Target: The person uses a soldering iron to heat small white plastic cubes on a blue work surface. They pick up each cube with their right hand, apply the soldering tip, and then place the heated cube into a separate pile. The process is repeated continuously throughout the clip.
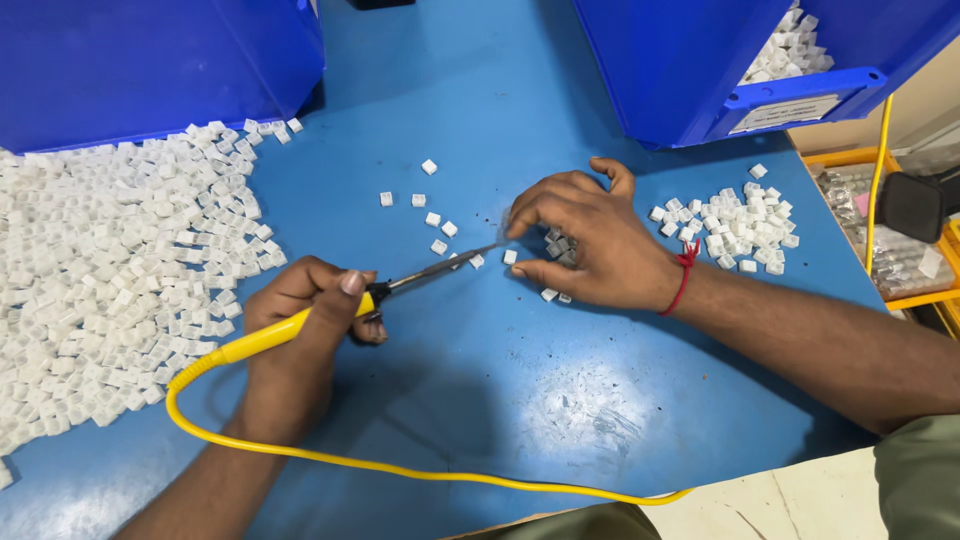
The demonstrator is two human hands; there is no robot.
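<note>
My left hand (300, 345) grips a yellow-handled soldering iron (290, 328) whose metal tip reaches right toward my right hand (590, 240). The right hand rests on the blue table, fingers curled over a few small white plastic cube parts (558, 245), pinching one at the iron's tip. A red thread circles my right wrist. Several loose white parts (433, 219) lie just left of the tip. The iron's yellow cord (400, 468) loops along the table's near edge.
A large heap of white parts (110, 270) covers the table's left side, a smaller pile (735, 225) lies at right. Blue bins stand at back left (150, 60) and back right (700, 60), the right one holding white parts. Yellow trays (880, 220) sit at far right.
</note>
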